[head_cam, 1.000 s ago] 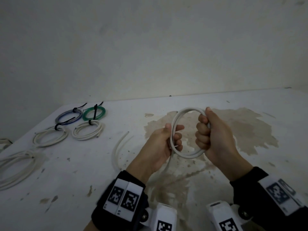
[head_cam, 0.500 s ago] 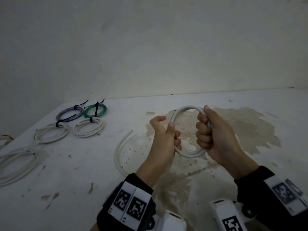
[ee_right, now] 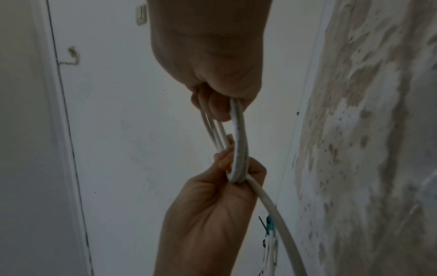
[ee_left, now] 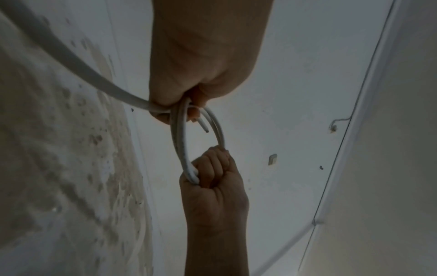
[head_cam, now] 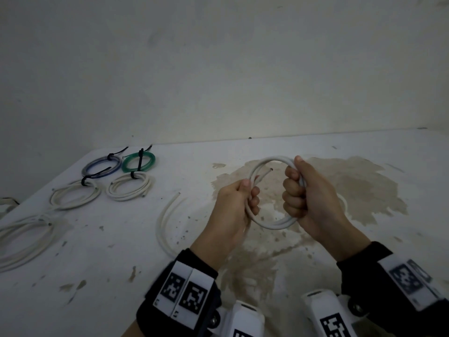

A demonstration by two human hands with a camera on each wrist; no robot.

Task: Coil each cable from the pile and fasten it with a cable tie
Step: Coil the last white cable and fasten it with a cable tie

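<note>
1. head view: both hands hold a white cable [head_cam: 272, 224] wound into a small upright ring above the stained table [head_cam: 364, 190]. the left hand [head_cam: 233, 205] has its fingers and thumb curled tight round the ring's left side; the right hand [head_cam: 308, 193] is a closed fist round the right side, thumb on top. one cut end [head_cam: 268, 171] of the cable pokes into the ring near the top. the loose tail [head_cam: 167, 215] curves over the table to the left of the left hand. further left lie four tied coils: a blue coil [head_cam: 102, 165], a green coil [head_cam: 138, 161] and two white coils [head_cam: 75, 194], [head_cam: 130, 187], each with a black cable tie [head_cam: 140, 159]. a loose pile of white cables [head_cam: 21, 237] lies at the left edge.

2. left wrist view: the left hand's [ee_left: 203, 61] fingers are clamped on the ring [ee_left: 182, 142], with the tail [ee_left: 71, 61] running off up-left. the right hand [ee_left: 212, 179] grips the far side in a fist.

3. right wrist view: the right hand's [ee_right: 212, 56] fingers are closed on the loops [ee_right: 238, 134]; the left hand [ee_right: 212, 196] pinches them between thumb and curled fingers, with the tail [ee_right: 274, 214] leading away lower right.
</note>
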